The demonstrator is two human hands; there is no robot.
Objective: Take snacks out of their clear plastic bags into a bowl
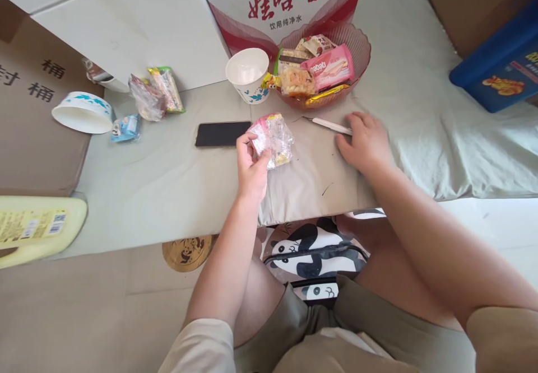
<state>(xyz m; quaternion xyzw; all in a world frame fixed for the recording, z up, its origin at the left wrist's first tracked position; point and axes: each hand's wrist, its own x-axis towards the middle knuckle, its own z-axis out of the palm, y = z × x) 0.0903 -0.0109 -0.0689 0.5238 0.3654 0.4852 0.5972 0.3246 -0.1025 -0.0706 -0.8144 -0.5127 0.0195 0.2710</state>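
Observation:
My left hand (251, 172) pinches a small snack packet (275, 140) in crinkled clear plastic with pink and yellow parts, held just above the cloth. A slim white-handled knife (330, 125) with a thin dark tip lies on the cloth to its right. The thumb and fingers of my right hand (367, 140) close around the rear end of that handle, which the hand partly hides. Behind the packet, a ribbed pinkish bowl (361, 54) holds several wrapped snacks, among them a pink wafer pack (332, 68). A black phone (221, 134) lies left of my left hand.
A white paper cup (247, 76) with blue leaves stands beside the bowl. At left are a tipped paper bowl (84, 112), a blue packet (126, 128) and other snack packets (166, 88). Boxes (286, 3) stand behind; a blue container (500, 59) is at right.

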